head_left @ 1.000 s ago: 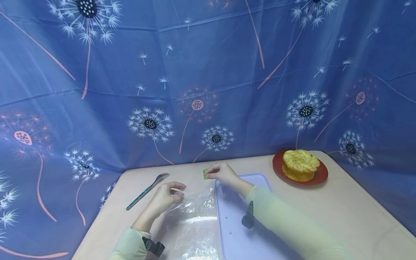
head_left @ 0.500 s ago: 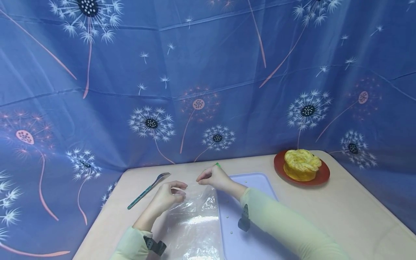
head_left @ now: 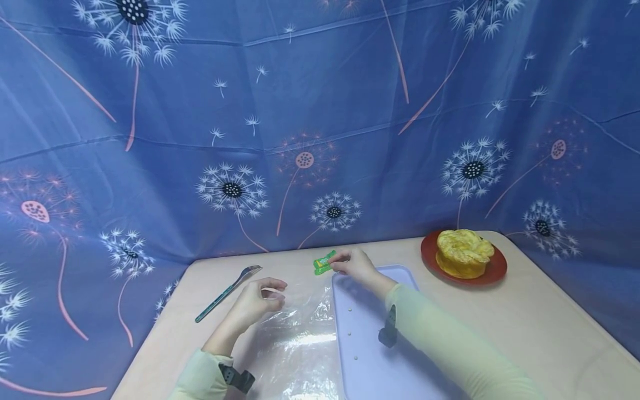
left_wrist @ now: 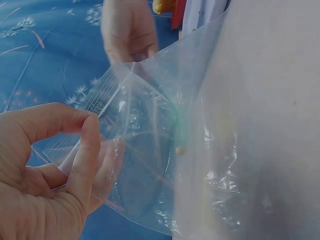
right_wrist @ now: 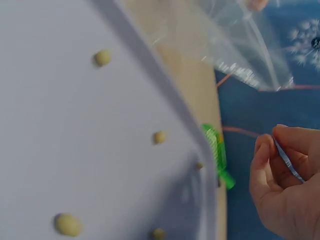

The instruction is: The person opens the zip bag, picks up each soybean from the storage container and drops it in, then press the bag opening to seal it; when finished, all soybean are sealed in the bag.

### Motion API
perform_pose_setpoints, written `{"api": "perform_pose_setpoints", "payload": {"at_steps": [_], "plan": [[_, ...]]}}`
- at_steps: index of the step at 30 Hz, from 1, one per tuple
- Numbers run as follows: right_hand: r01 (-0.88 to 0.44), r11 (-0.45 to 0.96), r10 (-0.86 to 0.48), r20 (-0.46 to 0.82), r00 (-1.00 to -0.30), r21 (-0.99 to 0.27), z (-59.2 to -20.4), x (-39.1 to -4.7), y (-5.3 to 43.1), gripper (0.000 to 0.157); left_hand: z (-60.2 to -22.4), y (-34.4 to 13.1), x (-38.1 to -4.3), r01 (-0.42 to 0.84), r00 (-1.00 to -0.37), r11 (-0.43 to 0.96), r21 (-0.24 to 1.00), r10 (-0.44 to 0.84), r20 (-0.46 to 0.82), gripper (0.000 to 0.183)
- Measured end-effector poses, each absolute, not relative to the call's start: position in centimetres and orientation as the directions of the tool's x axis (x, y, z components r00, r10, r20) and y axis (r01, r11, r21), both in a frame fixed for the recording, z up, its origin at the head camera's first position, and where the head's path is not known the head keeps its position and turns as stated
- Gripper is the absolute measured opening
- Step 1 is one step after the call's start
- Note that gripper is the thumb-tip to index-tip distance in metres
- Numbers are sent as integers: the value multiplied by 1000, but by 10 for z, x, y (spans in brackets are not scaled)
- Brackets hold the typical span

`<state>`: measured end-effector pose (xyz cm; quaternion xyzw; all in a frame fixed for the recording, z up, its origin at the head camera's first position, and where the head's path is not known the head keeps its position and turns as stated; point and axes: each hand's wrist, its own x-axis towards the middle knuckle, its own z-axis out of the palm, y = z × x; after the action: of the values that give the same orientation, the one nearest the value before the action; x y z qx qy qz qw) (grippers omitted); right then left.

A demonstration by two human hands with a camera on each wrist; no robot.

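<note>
In the left wrist view, my left hand (left_wrist: 55, 170) pinches the top edge of a clear zip bag (left_wrist: 145, 115) between thumb and forefinger. A small yellowish bead (left_wrist: 180, 150) shows through the plastic; whether it lies inside I cannot tell. My right hand (head_left: 359, 269) hovers over the far left corner of a pale lilac tray (head_left: 372, 378). Its thumb and forefinger tips meet in the right wrist view, with nothing seen between them. Several yellowish beads (right_wrist: 103, 57) lie spread on the tray. Past the tray's edge sits a small green packet (head_left: 322, 263), partly behind the right fingers.
A fork (head_left: 227, 294) with a teal handle lies left of the bag. At the back right, a red plate (head_left: 430, 250) bears a golden braided bread (head_left: 462, 255). A blue dandelion-print curtain (head_left: 320, 111) hangs behind the table (head_left: 540, 322).
My right hand went left from near the green packet to above the bag's mouth, then back right over the tray, uncovering the packet. My left hand has stayed in place.
</note>
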<state>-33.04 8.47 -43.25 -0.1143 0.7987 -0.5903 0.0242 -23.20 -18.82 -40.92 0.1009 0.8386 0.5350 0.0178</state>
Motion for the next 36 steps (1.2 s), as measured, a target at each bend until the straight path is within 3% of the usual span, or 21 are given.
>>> {"api": "perform_pose_setpoints", "payload": {"at_steps": [12, 23, 36], "plan": [[-94, 441, -105, 53, -993, -893, -470, -339, 95, 9, -413, -191, -234, 139, -980, 404, 904, 190, 65, 44], [-233, 592, -142, 185, -972, -772, -479, -338, 87, 11, -415, -192, -235, 138, -978, 391, 910, 197, 63, 43], [-258, 660, -128, 233, -964, -705, -481, -339, 82, 11, -417, -190, -237, 145, -978, 411, 900, 196, 69, 40]]}}
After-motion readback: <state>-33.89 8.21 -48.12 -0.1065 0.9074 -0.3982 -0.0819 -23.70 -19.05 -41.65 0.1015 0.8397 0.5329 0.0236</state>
